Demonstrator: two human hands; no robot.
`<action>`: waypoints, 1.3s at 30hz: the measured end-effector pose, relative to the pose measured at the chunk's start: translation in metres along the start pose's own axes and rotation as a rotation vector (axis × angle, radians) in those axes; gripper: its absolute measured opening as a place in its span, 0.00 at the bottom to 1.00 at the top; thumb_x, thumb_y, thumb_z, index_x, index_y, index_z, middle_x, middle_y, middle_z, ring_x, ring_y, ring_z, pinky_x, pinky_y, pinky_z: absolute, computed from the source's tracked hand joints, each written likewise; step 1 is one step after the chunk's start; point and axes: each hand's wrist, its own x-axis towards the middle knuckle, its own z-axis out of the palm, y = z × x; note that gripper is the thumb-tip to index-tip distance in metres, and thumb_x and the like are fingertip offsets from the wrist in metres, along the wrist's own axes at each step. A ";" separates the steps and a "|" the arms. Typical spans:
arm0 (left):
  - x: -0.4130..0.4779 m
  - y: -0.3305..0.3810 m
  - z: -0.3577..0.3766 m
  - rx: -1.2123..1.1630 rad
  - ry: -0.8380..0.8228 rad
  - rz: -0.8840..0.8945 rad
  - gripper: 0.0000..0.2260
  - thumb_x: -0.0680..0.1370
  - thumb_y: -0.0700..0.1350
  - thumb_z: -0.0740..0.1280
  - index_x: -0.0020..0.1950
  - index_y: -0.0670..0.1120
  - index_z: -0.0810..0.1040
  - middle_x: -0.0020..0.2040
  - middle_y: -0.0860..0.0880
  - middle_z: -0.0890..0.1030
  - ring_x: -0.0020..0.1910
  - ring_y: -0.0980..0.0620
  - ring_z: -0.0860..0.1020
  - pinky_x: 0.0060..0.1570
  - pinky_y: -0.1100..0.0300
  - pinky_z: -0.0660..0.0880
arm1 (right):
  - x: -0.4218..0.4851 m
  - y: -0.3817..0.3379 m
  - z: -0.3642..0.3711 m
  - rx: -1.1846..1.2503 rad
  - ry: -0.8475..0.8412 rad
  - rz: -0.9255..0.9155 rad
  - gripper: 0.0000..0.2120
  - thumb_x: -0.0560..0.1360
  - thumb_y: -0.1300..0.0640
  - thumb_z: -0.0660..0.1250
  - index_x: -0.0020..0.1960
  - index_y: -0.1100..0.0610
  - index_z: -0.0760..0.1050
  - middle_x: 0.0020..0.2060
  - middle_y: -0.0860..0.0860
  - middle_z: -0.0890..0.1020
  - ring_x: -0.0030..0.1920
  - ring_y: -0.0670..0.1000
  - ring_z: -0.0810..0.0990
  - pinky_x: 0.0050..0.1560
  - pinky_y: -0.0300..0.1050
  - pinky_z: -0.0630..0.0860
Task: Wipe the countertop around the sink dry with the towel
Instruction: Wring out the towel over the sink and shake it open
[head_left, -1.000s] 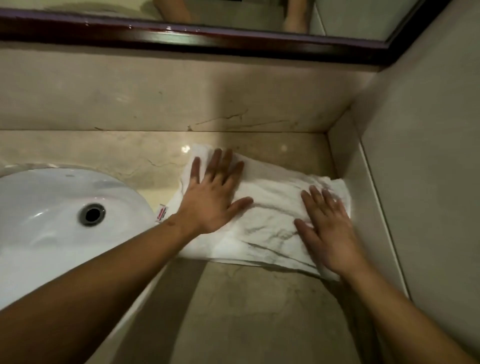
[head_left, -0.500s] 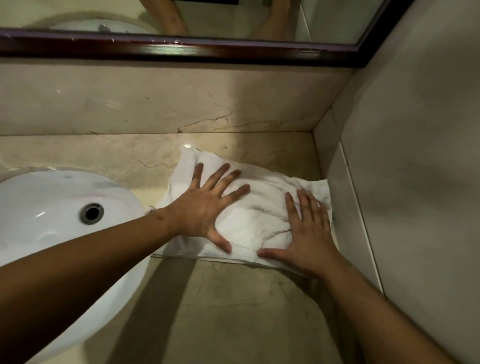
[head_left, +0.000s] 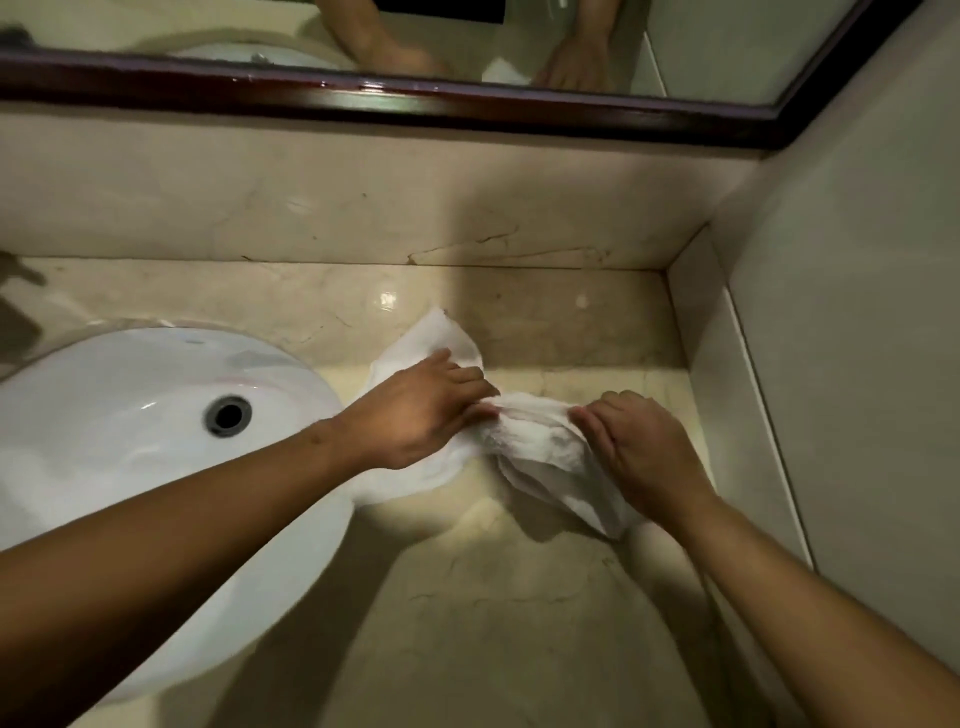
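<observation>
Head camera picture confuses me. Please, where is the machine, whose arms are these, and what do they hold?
There is no machine. A person wears a camera on the head, and it looks down at their own two arms. The left hand and the right hand each pinch a bunched white towel, which rests on the beige stone countertop beside the white sink. At the top, a mirror shows the same hands reflected.
</observation>
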 end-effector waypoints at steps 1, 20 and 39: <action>-0.012 0.001 -0.011 -0.091 -0.003 -0.084 0.21 0.87 0.57 0.51 0.60 0.49 0.80 0.52 0.53 0.83 0.48 0.49 0.78 0.56 0.48 0.74 | 0.004 -0.012 -0.005 0.006 0.013 -0.042 0.35 0.86 0.36 0.42 0.42 0.54 0.80 0.35 0.51 0.79 0.35 0.55 0.76 0.36 0.47 0.67; -0.253 0.048 -0.248 -0.695 0.633 -0.657 0.23 0.77 0.73 0.60 0.60 0.59 0.77 0.55 0.61 0.84 0.53 0.64 0.81 0.52 0.62 0.77 | 0.078 -0.361 -0.108 0.922 -0.256 -0.008 0.13 0.73 0.56 0.79 0.56 0.50 0.83 0.48 0.45 0.87 0.48 0.45 0.86 0.46 0.42 0.80; -0.273 0.057 -0.277 -1.445 0.613 -0.594 0.33 0.67 0.58 0.82 0.65 0.41 0.80 0.55 0.40 0.85 0.53 0.43 0.84 0.50 0.54 0.82 | 0.050 -0.409 -0.112 1.193 -0.694 0.223 0.20 0.77 0.53 0.74 0.68 0.55 0.79 0.60 0.55 0.86 0.61 0.57 0.85 0.64 0.58 0.80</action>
